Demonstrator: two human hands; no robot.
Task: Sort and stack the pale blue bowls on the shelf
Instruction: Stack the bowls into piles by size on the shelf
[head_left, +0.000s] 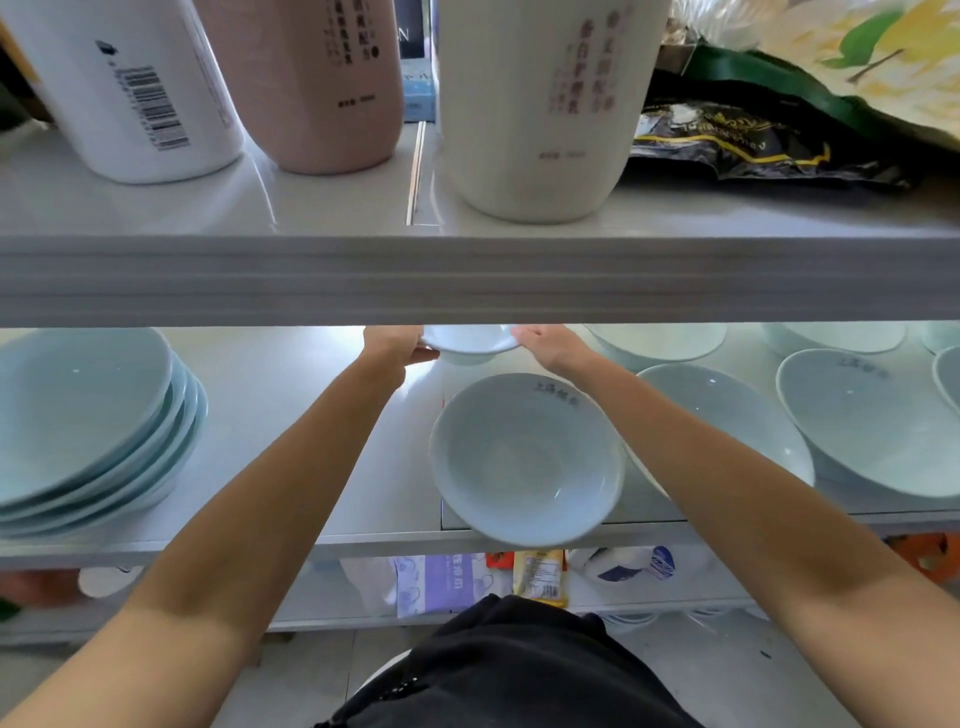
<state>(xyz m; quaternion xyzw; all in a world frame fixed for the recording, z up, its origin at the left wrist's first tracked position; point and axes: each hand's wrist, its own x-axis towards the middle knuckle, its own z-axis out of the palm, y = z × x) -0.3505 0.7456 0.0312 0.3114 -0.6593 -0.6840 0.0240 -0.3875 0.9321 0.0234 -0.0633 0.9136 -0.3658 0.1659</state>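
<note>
Left hand (397, 347) and right hand (545, 345) pinch opposite rims of a pale blue bowl (467, 340) at the back of the shelf (311, 415), fingertips partly hidden. It looks like glazed ceramic: stiff, slick, breakable (best held by both rims). Just nearer than the grip, a front bowl (524, 457) overhangs the edge; the upper shelf (467, 280) sits close above

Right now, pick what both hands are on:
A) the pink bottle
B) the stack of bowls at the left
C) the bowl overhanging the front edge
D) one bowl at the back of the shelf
D: the left hand and right hand hold one bowl by opposite sides of its rim, far back under the upper shelf; the stack and front bowl lie untouched.
</note>
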